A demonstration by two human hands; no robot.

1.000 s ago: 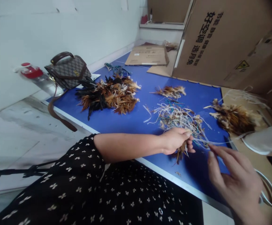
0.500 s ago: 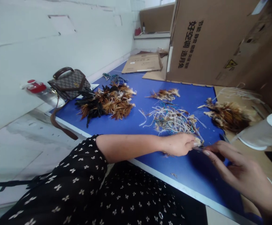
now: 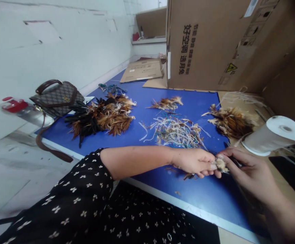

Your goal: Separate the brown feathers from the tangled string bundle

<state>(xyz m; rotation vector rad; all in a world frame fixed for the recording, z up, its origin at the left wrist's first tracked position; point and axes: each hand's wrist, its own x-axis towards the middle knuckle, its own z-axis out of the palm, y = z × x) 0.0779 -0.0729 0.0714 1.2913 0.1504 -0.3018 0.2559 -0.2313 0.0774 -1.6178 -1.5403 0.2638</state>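
Observation:
My left hand (image 3: 197,162) is closed round a small bunch of feathers near the table's front edge. The pale fluffy end of this feather bunch (image 3: 221,164) pokes out past the thumb, and dark tips show below the palm. Pinching at that same fluffy end is my right hand (image 3: 249,169), its thumb and forefinger touching it. A dark thin piece lies by the right fingers, too unclear to name. Just behind my hands spreads a tangled pile of white and teal string scraps (image 3: 178,131) mixed with bits of feather.
Brown and black feather bunches (image 3: 104,115) lie at left, others (image 3: 166,103) at the back and right (image 3: 232,122). A spool (image 3: 264,135) stands at right. A handbag (image 3: 58,96) and bottle (image 3: 26,110) sit on the left. A tall cardboard box (image 3: 213,47) walls the back.
The view has swung to the right. My right hand has come in against my left, and the fluffy end of the feathers now shows between them.

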